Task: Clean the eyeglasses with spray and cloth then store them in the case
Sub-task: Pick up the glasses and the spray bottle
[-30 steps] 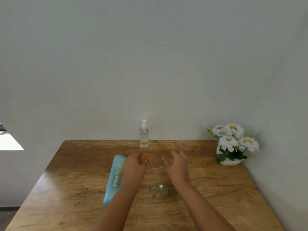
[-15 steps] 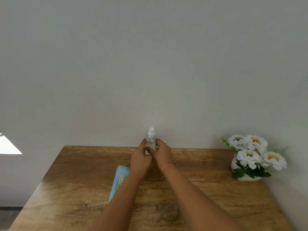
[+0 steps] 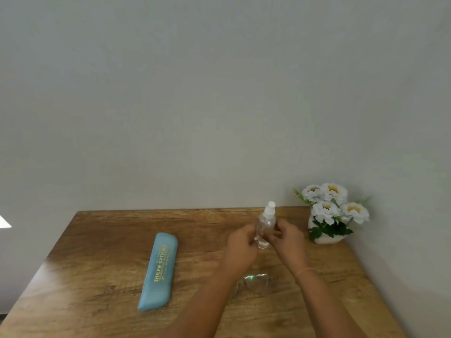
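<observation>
Fingers (image 3: 249,231) of our left hand (image 3: 240,247) curl round the lower side of the spray bottle (image 3: 265,224), and our right hand (image 3: 286,241) grips it from the other side, so both hands clasp the one bottle between them. A thin pink band (image 3: 305,270) circles our right wrist.

We work at a wooden table (image 3: 97,252) with a brown, streaked grain, pushed up against a plain pale wall (image 3: 219,106). Light glares off the wood near its left edge. A second wall meets the first at the right, so the table sits in a corner. At the far left edge of the view we see a small bright white patch (image 3: 5,222); we cannot tell what it is.

Our bottle is clear plastic with a white spray top, which tilts a little to the right. It sits over the right half of the table, toward the back; how much liquid it holds we cannot make out. The eyeglasses (image 3: 256,281) lie on the wood nearer to us, between our two forearms, apart from the bottle, with a green glint on one lens.

Well to the left lies the blue case (image 3: 158,272), long and slim, flat on the table with yellow lettering along it. It is closed, so its inside is hidden. In the back right corner a white pot (image 3: 327,239) holds white flowers (image 3: 333,198) with yellow centres and green leaves.
</observation>
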